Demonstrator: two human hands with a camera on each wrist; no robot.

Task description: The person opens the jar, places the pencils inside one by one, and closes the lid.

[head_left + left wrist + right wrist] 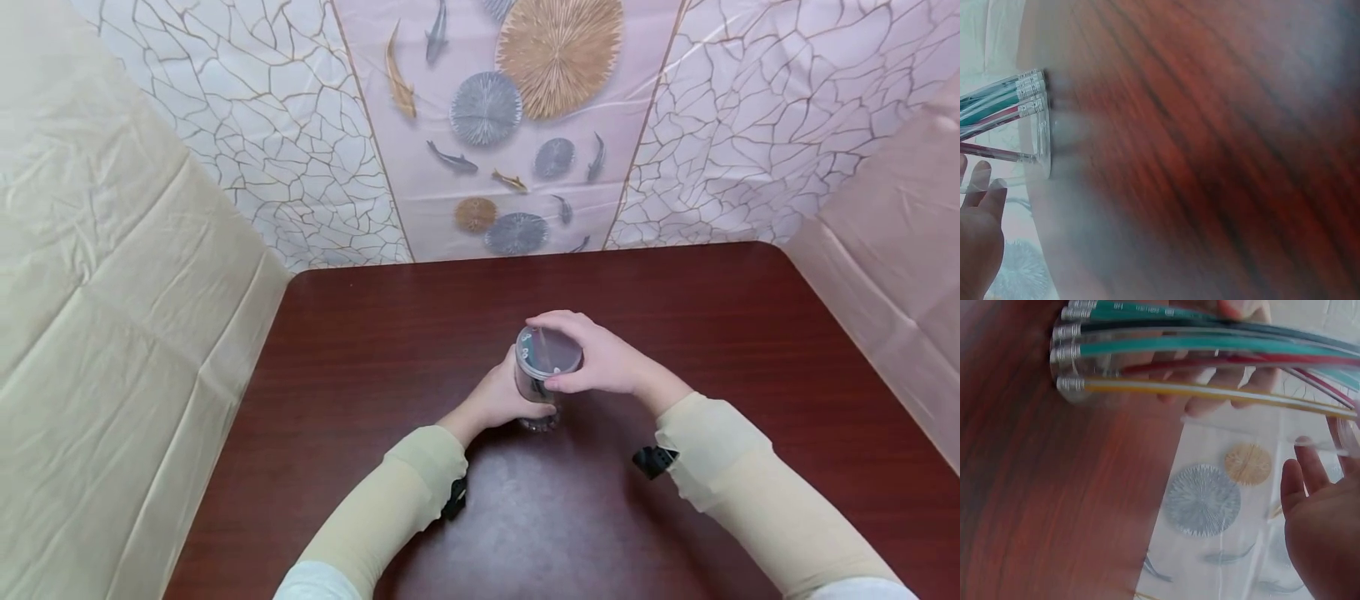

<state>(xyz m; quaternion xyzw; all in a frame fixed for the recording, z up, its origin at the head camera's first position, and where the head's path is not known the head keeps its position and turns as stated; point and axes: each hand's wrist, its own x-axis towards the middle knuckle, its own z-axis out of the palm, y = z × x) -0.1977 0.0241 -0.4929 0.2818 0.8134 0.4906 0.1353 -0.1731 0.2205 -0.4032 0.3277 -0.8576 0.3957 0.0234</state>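
Note:
A tall clear plastic jar [529, 385] stands on the table, topped by a clear round lid [553, 354]. Inside lie several pencils [1210, 344], coloured teal, black, red and yellow, with their metal-banded ends at the jar's bottom. My left hand [504, 395] grips the jar's body from the left, low down, thumb on the near side. From the right, my right hand [603, 358] holds the lid's rim between thumb and fingers. The left wrist view shows the pencils' lower ends [1029, 94] through the clear wall.
A dark red-brown wooden table [360, 350] lies under the jar. Pale cloth walls [150, 292] border it left and right, and a patterned backdrop [517, 150] hangs behind its far edge. Dark wrist straps [654, 461] sit below the forearms.

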